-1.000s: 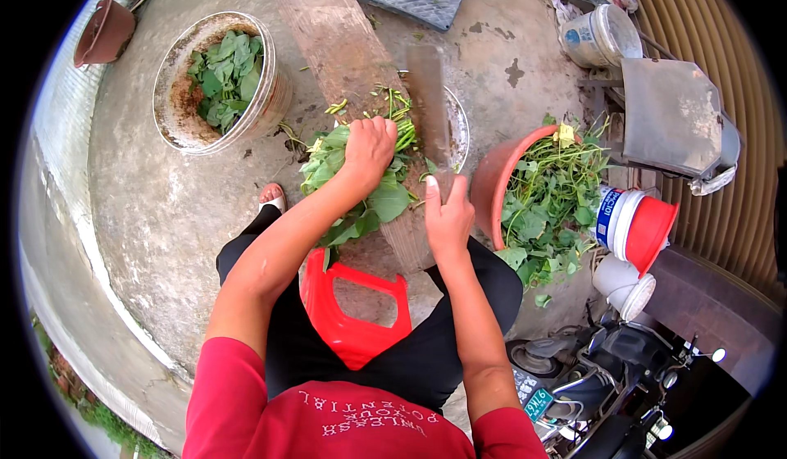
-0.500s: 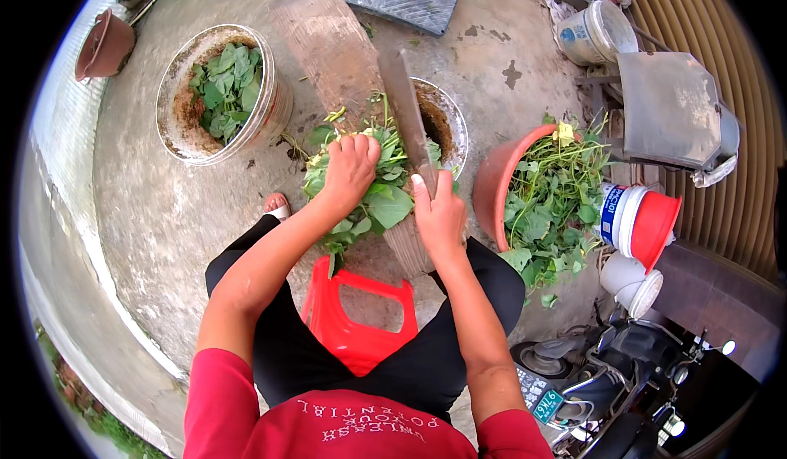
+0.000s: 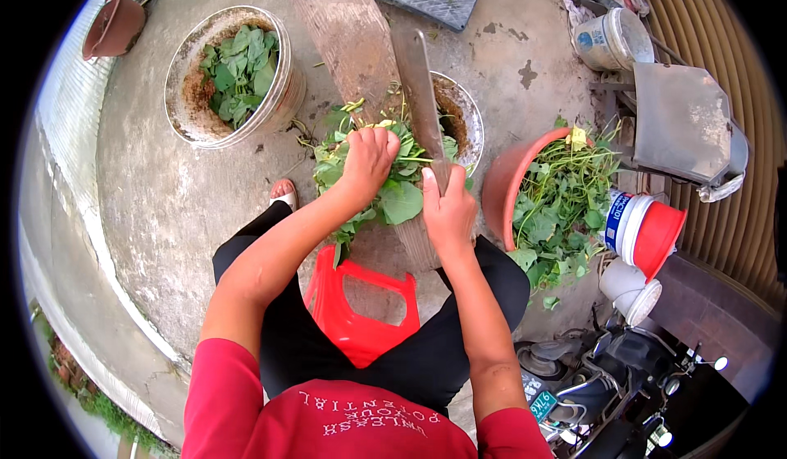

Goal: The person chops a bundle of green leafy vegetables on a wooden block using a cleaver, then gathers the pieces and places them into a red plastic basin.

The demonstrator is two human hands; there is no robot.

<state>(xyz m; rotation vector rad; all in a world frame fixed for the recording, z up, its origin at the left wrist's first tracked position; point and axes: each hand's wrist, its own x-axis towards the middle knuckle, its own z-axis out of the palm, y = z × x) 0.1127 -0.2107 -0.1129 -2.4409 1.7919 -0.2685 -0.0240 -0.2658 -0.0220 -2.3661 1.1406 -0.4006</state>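
The left hand (image 3: pixel 373 160) has its grip closed down on leafy greens (image 3: pixel 402 202), which lie across the board (image 3: pixel 344 37) toward its near end – leaves spilling past the left edge. The right hand (image 3: pixel 449 213) keeps a tight grip on a knife (image 3: pixel 420 90), its blade along the right edge – just beside a bucket (image 3: pixel 466 120).

Leafy stems (image 3: pixel 402 202): green, partly yellow. Knife blade (image 3: pixel 420 90): brownish grey. Wooden plank (image 3: pixel 344 33): brown, mottled. Plastic stool (image 3: pixel 352 332): uniform red. T-shirt (image 3: pixel 352 430): red, white lettering.
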